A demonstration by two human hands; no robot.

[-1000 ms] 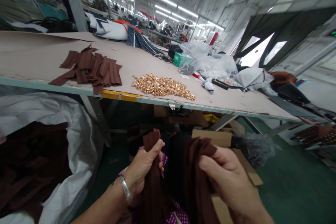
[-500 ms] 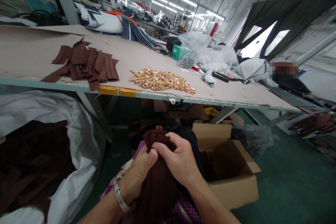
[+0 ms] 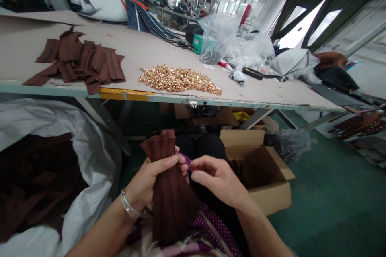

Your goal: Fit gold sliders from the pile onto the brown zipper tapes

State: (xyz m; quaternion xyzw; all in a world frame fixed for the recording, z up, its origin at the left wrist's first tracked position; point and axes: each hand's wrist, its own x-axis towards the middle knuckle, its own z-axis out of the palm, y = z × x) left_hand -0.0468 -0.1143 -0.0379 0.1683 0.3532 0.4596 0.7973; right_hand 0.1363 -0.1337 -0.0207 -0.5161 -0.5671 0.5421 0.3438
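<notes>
A bundle of long brown fabric strips (image 3: 169, 196) hangs over my lap, its upper ends fanned out. My left hand (image 3: 150, 174) is wrapped round the bundle below the fanned ends, thumb across the front. Just to the right, my right hand (image 3: 215, 176) is apart from the strips, thumb and fingers curled into a pinch. Anything between those fingertips is too small or hidden to name. On the table ahead lie a pile of small gold metal pieces (image 3: 177, 79) and a loose heap of similar brown strips (image 3: 81, 60).
The table (image 3: 256, 92) runs across in front of me. A white sack (image 3: 93, 148) of brown strips stands at left, an open cardboard box (image 3: 271, 196) at right. Clear plastic bags (image 3: 241, 44) and a green device (image 3: 197, 44) sit farther back. People are in the background.
My right hand has come off the bundle and moved right. My left hand still grips the strips, which have shifted left and show more of their length. The view has tilted slightly down.
</notes>
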